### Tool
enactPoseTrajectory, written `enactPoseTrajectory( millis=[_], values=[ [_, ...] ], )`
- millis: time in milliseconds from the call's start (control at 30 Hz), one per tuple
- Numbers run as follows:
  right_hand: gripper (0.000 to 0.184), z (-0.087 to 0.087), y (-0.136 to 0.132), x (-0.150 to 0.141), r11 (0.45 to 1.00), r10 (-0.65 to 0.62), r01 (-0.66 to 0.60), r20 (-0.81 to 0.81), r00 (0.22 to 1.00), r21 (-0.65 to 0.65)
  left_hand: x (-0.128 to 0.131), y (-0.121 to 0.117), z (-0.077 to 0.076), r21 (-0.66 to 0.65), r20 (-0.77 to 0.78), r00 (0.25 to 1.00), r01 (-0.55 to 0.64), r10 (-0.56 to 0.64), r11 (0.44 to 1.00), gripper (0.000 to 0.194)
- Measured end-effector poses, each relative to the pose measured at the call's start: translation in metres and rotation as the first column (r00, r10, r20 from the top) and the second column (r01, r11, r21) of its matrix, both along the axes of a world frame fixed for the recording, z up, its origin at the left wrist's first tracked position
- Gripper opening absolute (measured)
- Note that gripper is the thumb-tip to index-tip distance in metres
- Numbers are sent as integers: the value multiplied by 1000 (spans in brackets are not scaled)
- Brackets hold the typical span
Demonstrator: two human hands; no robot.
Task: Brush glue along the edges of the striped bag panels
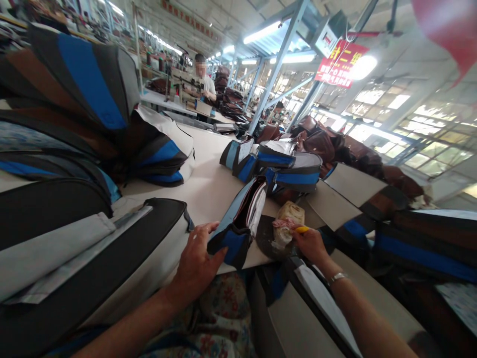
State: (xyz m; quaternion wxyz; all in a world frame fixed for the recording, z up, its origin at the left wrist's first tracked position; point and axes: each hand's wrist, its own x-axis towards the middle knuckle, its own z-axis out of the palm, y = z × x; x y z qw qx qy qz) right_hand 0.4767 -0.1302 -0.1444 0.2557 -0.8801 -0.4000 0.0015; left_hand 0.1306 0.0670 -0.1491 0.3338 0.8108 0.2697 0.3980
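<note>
Left hand (pixel 197 254) at the near corner of the bag (pixel 236 228), grip unclear; right hand (pixel 311 244) clenched on yellow handle (pixel 302 229) by tub (pixel 292 213). Bag open on bench (pixel 206 191), between hands. Risk: careless right-hand swing could tip tub; loose left hold, bag may topple.

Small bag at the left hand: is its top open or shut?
Open: a dark gap shows between the two long sides of the small bag.
</note>
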Motion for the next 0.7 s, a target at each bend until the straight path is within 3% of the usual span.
enactPoseTrajectory(
  millis=[267, 533, 633, 700],
  values=[
    [33, -25, 9, 13, 1000, -9, 8, -16, 1000, -22, 1, 4, 3, -14, -16, 998, 66, -66, 998, 37],
    [50, -23, -10, 19, 992, -16, 29, -99, 995, 124, 8, 4, 8, -18, 53, 989, 141, -140, 990, 37],
    [44, -24, -11, 8, 990, 46, -35, -73, 996, 135, 15, 6, 13, -41, 88, 983, 163, -159, 986, 36],
    [37, -23, -13, 1, 989, 94, -87, -54, 994, 121, 17, 9, 16, -80, 111, 977, 190, -180, 979, 25]
  ],
)
